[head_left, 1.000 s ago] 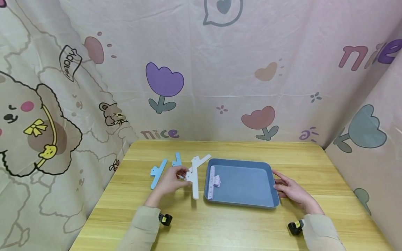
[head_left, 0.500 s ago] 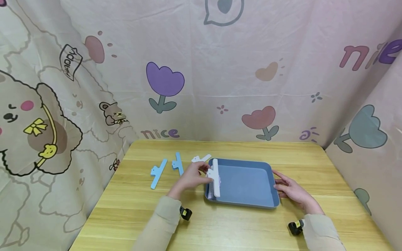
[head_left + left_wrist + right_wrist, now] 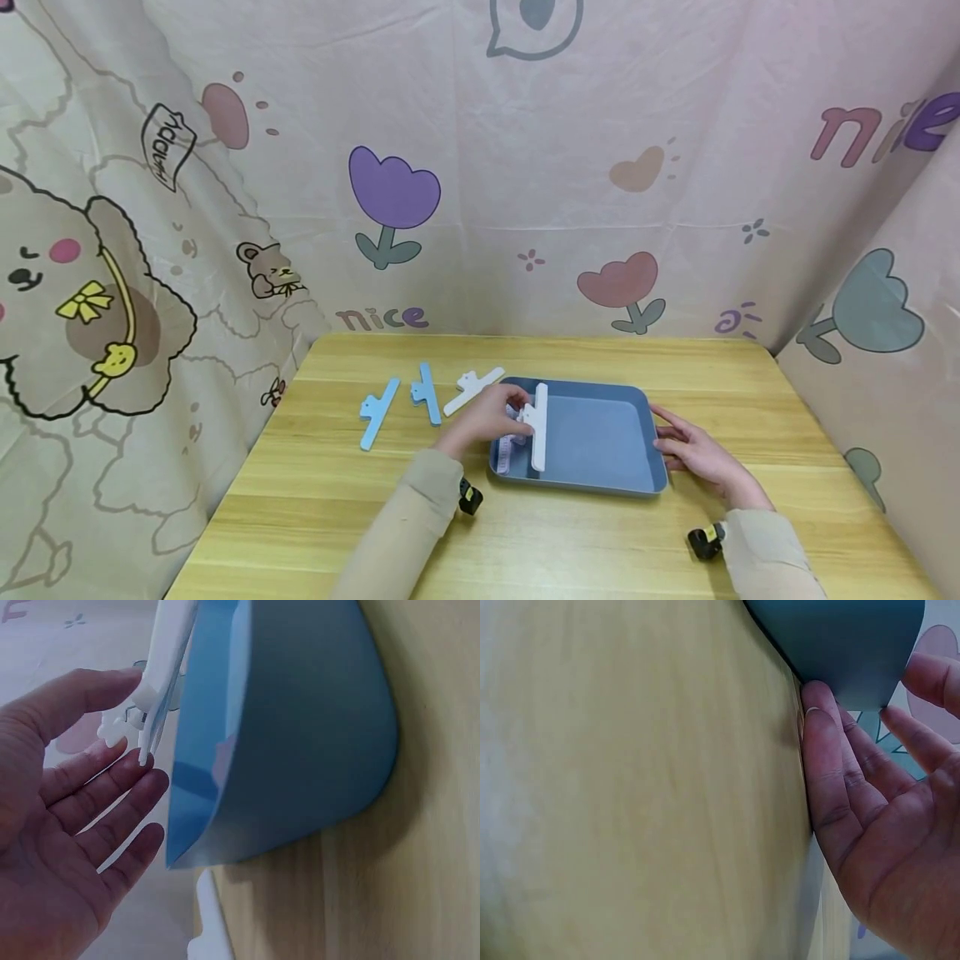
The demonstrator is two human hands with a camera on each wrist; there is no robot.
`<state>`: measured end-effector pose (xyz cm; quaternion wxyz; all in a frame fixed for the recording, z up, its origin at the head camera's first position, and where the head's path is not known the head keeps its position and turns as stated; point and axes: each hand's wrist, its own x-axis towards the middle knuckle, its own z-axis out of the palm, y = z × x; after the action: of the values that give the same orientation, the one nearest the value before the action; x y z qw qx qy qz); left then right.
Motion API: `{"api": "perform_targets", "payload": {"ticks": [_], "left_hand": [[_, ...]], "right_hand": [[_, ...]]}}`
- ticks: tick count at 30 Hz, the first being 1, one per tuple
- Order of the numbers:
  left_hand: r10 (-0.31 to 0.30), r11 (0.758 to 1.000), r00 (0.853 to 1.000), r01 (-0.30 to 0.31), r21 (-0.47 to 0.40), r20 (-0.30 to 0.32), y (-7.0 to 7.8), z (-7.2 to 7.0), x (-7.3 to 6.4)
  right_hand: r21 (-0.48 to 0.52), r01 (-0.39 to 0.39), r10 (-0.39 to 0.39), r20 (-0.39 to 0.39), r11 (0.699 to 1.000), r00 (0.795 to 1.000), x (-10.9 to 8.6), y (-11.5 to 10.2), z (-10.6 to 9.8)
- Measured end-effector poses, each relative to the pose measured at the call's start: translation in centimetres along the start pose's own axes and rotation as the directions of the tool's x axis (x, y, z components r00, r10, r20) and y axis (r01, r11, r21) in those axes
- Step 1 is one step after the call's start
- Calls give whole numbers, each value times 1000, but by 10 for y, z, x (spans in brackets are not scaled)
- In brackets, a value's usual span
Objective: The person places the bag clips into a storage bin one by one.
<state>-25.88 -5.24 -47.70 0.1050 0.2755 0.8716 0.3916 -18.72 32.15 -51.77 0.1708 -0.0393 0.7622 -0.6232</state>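
My left hand point(image 3: 495, 414) pinches a white bag clip point(image 3: 540, 429) by its handle between thumb and fingers. The clip's long bar stands over the left part of the blue-grey tray point(image 3: 600, 442). In the left wrist view, the held clip point(image 3: 169, 645) appears just beyond the tray's wall point(image 3: 307, 735). A pale lilac clip point(image 3: 504, 456) lies along the tray's left side, partly hidden by my left hand. At the tray's right end, my right hand point(image 3: 697, 457) touches the wall with loosely extended fingers, also visible in the right wrist view against the tray corner point(image 3: 847, 652).
Left of the tray, two blue clips point(image 3: 379, 414) lie on the wooden table point(image 3: 600, 550), one beside the other. Another white clip point(image 3: 474, 390) lies slanted near the tray's far left corner. A patterned curtain point(image 3: 495, 183) hangs behind the table.
My left hand has carried the white bag clip rightward from the table to over the tray, uncovering the blue and white clips on the table. The right hand and tray have stayed put.
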Motion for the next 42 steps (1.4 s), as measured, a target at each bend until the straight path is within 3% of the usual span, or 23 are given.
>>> {"api": "perform_targets", "payload": {"ticks": [10, 21, 27, 35, 42], "left_hand": [[-27, 998, 999, 25, 60, 30, -3, 19, 9], [31, 988, 999, -33, 150, 14, -11, 31, 12], [35, 982, 999, -40, 187, 29, -10, 31, 10], [-2, 998, 1000, 1, 60, 27, -5, 21, 1], [-2, 1000, 999, 0, -31, -50, 0, 3, -14]], "right_hand": [[0, 10, -10, 3, 1000, 1000, 1, 3, 0], [-31, 3, -4, -11, 1000, 1000, 2, 3, 0], [-34, 4, -5, -15, 999, 1000, 2, 5, -1], [-21, 9, -9, -11, 1000, 1000, 2, 5, -1], [-25, 4, -4, -11, 1000, 1000, 1, 3, -1]]}}
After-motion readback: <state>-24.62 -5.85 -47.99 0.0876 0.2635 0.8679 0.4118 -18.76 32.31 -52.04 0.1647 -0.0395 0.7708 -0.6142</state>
